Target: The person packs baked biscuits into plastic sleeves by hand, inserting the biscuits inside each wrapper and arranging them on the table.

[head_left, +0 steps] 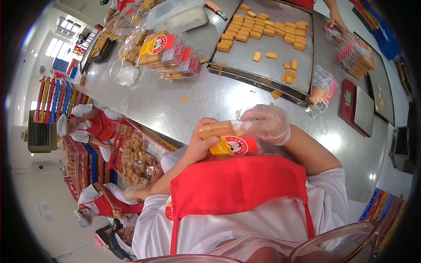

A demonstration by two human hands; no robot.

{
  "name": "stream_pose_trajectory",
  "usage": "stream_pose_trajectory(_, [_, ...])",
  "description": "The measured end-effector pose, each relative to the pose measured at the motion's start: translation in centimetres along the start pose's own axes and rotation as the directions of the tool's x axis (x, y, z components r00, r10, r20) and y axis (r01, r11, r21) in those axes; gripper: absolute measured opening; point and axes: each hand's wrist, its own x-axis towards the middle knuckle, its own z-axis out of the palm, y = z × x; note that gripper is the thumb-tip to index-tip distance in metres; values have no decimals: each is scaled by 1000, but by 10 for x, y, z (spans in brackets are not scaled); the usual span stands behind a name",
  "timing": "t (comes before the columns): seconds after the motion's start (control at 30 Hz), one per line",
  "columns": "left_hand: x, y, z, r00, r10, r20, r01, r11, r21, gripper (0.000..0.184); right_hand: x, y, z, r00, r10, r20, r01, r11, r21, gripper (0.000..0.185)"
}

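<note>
In front of my red apron I hold a clear plastic packet of biscuits (217,130) with a red and yellow label (234,146). My bare left hand (198,143) is closed around the packet's left end, thumb on the near side. A clear plastic glove covers my right hand (267,125), whose curled fingers close on biscuits at the packet's right end; the glove's glare partly hides the fingertips. Beyond my hands, a metal baking tray (258,68) bears rows of rectangular biscuits (265,28) and a few loose ones.
Filled labelled packets (169,55) lie at the left of the steel table (171,96), near a plastic tub (175,15). A red scale (356,107) stands at the right. Another person's hand (337,22) is at the far right. Co-workers stand left, near a crate (138,151) of packets.
</note>
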Motion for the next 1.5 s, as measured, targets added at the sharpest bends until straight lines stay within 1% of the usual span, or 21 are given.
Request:
stream_pose_trajectory(0.1, [0,0,1,999,-20,-27,19,999,-35,44,-3,-4,5,1000,0,13,2,989,-151,32])
stream_pose_trajectory(0.2, [0,2,2,998,-45,-34,42,995,-85,44,1,-17,7,1000,-2,14,5,977,-215,30])
stream_pose_trajectory(0.3, [-2,0,-3,999,-28,32,31,995,-98,44,7,-17,8,996,44,-73,-50,995,-85,31])
stream_pose_trajectory(0.4, [-3,2,2,1000,-9,12,9,999,-47,44,3,-17,9,998,49,-49,-53,995,-81,31])
stream_pose_trajectory(0.5, [-6,1,-1,1000,5,-17,-5,1000,13,45,5,-18,12,995,-15,-103,16,1000,4,30])
stream_pose_trajectory(0.6, [-8,1,-2,999,25,22,-24,1000,-13,45,-1,-17,21,989,129,-75,-114,977,183,27])
stream_pose_trajectory(0.7, [-9,1,-1,1000,21,15,-21,1000,-23,46,-2,-16,28,973,160,-165,-92,930,356,25])
stream_pose_trajectory(0.8, [-8,1,1,1000,7,-18,-7,1000,1,46,-6,-11,30,989,103,-110,-83,981,177,22])
stream_pose_trajectory(0.9, [-5,1,3,1000,11,-5,-12,1000,-21,46,-5,-11,25,997,50,-51,-47,997,60,28])
stream_pose_trajectory(1.0, [-5,0,4,999,-24,-47,21,998,-61,45,0,-13,19,997,53,-59,-52,998,29,29])
stream_pose_trajectory(1.1, [-5,-3,2,999,-24,-31,21,996,-87,46,1,-13,12,997,72,-34,-69,996,61,29])
stream_pose_trajectory(1.2, [-5,0,5,999,-13,-31,10,995,-98,46,-1,-16,12,996,74,-46,-71,995,71,29])
stream_pose_trajectory(1.3, [-5,-2,3,1000,-17,-22,14,994,-105,47,-1,-16,15,995,7,-101,-2,999,43,27])
stream_pose_trajectory(1.4, [-6,-3,4,999,-15,-46,11,995,-95,48,-1,-15,18,996,14,-84,-8,998,61,25])
stream_pose_trajectory(1.5, [-7,-3,7,999,-21,-47,15,992,-124,49,-5,-12,26,989,-29,-143,42,995,88,24])
